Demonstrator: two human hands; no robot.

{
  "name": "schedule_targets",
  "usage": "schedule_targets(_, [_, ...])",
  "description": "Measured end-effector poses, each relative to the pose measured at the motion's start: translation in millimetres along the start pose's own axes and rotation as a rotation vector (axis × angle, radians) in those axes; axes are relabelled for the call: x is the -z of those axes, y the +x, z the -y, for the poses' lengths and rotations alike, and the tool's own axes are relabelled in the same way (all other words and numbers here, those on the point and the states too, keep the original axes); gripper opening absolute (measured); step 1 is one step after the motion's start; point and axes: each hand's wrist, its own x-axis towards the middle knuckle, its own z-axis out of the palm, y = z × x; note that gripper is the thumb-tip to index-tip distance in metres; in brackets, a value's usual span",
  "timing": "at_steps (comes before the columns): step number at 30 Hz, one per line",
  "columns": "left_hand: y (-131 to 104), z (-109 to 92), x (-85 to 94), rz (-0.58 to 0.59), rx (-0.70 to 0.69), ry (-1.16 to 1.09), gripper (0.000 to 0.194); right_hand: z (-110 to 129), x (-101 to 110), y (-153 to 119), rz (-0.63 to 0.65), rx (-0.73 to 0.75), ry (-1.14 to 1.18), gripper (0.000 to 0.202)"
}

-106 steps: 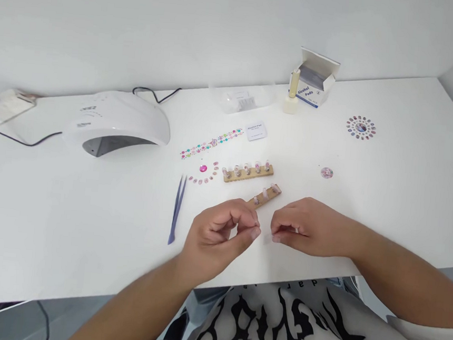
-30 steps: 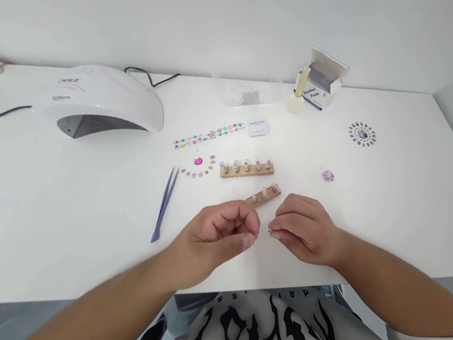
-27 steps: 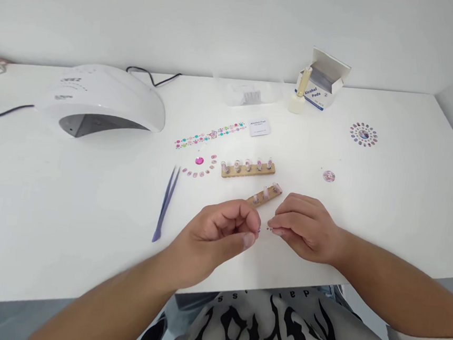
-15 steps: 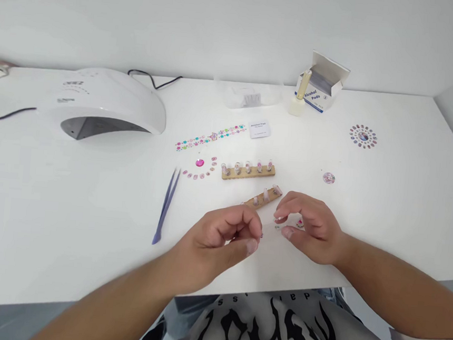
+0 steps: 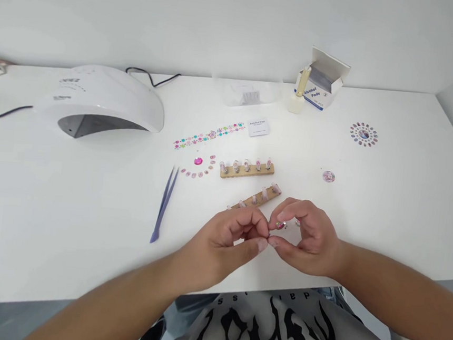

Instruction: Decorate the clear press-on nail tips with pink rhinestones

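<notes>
My left hand point(image 5: 226, 241) and my right hand point(image 5: 305, 238) meet fingertip to fingertip just above the white table's front edge point(image 5: 83, 263). Between their pinched fingers sits a tiny pink decorated piece point(image 5: 280, 225), too small to name surely; both hands pinch at it. Just behind the hands lies a slanted wooden strip with false nails point(image 5: 256, 198). A second wooden strip with several nails point(image 5: 247, 168) lies level a little farther back.
Purple tweezers point(image 5: 164, 202) lie left of the hands. A white nail lamp point(image 5: 99, 103) stands at back left with its cable. A gem sticker strip point(image 5: 209, 135), loose pink gems point(image 5: 198, 161), an alcohol pads box point(image 5: 321, 85), a small bottle point(image 5: 297, 97), a round sticker ring point(image 5: 363, 134) lie farther off.
My right hand lifted and curled its fingers toward my left hand, and the fingertips now touch around the tiny pink piece. The slanted strip shows more as my left hand shifted nearer.
</notes>
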Motion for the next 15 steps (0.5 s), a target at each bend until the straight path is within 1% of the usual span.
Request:
schedule_targets(7, [-1.4,-2.3,-3.3,-0.024,0.016,0.046,0.016,3.6,-1.4,0.5,-0.001,-0.003,-0.025,0.032])
schedule_targets(11, [-2.7,-2.1,-4.8,-0.064,0.001,0.149,0.016,3.9,-2.6,-2.4,0.006,-0.054,-0.018,0.032])
schedule_targets(15, [-2.1,-3.5,-5.9,-0.097,-0.031,0.253,0.014,4.1,-3.6,-4.2,0.01,-0.072,-0.039,0.031])
